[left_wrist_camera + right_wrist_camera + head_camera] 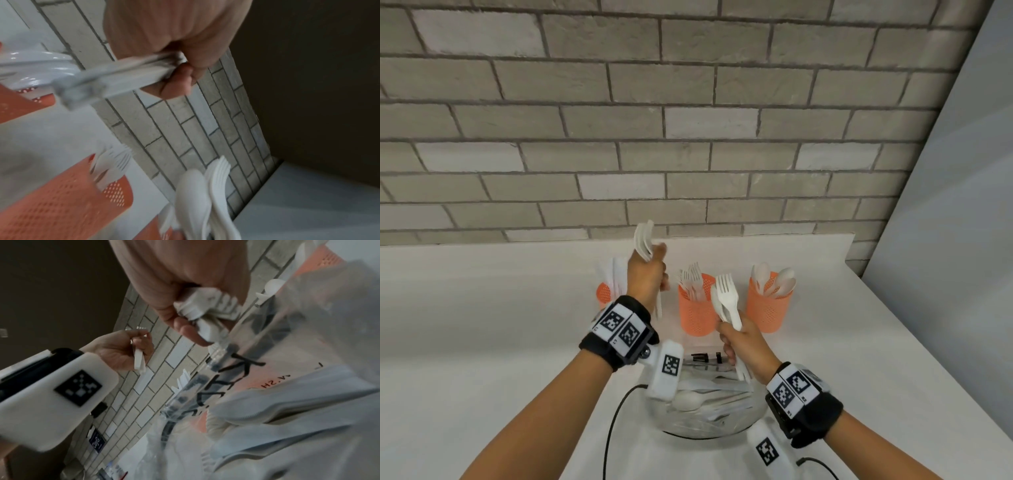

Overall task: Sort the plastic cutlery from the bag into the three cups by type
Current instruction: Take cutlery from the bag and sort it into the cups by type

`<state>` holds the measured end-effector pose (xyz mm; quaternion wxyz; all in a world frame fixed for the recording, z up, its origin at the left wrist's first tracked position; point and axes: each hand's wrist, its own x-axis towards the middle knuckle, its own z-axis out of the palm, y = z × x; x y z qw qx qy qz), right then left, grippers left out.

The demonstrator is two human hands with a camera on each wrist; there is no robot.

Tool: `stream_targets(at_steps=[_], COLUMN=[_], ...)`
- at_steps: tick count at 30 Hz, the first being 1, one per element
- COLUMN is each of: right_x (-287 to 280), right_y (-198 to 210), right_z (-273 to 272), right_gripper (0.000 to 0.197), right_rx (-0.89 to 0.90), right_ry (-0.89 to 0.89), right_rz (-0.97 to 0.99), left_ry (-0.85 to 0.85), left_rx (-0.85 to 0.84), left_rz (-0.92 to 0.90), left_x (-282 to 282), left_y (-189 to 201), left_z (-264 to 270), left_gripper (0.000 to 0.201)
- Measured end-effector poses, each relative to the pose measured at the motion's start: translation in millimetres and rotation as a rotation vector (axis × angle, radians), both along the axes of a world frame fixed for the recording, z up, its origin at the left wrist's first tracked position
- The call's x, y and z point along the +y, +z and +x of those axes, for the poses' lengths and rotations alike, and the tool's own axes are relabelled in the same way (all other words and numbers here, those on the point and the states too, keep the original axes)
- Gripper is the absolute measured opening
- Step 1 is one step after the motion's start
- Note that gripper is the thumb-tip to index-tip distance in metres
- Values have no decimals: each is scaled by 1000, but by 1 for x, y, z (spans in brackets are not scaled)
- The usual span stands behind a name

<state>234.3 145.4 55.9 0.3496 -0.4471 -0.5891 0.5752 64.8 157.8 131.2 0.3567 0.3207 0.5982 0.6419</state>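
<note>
Three orange perforated cups stand in a row near the wall: the left cup (603, 295) holds knives, the middle cup (695, 310) forks, the right cup (768, 308) spoons. My left hand (654, 262) is raised above the left cup and grips a few white cutlery pieces (643, 240) by their handles (123, 73); their type is hard to tell. In front of the middle cup, my right hand (732, 337) grips a mixed bundle (726, 298) of forks and a spoon, handles (205, 309) down. The clear bag (705, 407) lies below my hands with more cutlery inside.
A grey brick wall (688, 120) rises behind the white counter (482, 325). A pale panel (962, 205) bounds the right side. Black cables (616, 411) run from the wrist cameras across the counter near the bag.
</note>
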Motion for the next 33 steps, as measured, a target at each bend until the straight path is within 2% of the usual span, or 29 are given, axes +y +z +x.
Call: stream_targets(at_steps=[3, 6, 10, 14, 16, 18, 21, 26, 28, 30, 33], right_x=[4, 4, 1, -2, -8, -12, -11, -3, -3, -4, -4], right_y=[-4, -2, 2, 3, 5, 7, 9, 14, 21, 28, 32], right_z=[-2, -4, -5, -9, -10, -8, -2, 4, 6, 10, 13], right_gripper=[6, 26, 27, 28, 30, 32, 41, 46, 39, 23, 17], right_rx=[-132, -277, -456, -550, -579, -589, -439, -91, 23, 53, 77], right_ry=[-110, -188, -214, -214, -189, -151, -46, 40, 140, 279, 361], right_rz=[119, 292, 469, 542, 569, 578, 456, 130, -2, -114, -210], left_ry=[-108, -195, -236, -262, -273, -296, -365, -439, -477, -525, -578], left_rx=[94, 97, -27, -223, -231, -202, -169, -169, -214, -236, -221], left_rz=[-79, -67, -20, -32, -56, -66, -73, -93, -103, -107, -137], left_x=[-15, -27, -32, -28, -26, -24, -25, -21, -20, -20, -21], left_y=[-14, -25, -31, -36, -37, -38, -37, -39, -37, -35, -33], left_z=[17, 39, 64, 75, 74, 70, 62, 53, 51, 50, 50], left_gripper=[23, 25, 12, 20, 28, 25, 22, 38, 26, 9, 5])
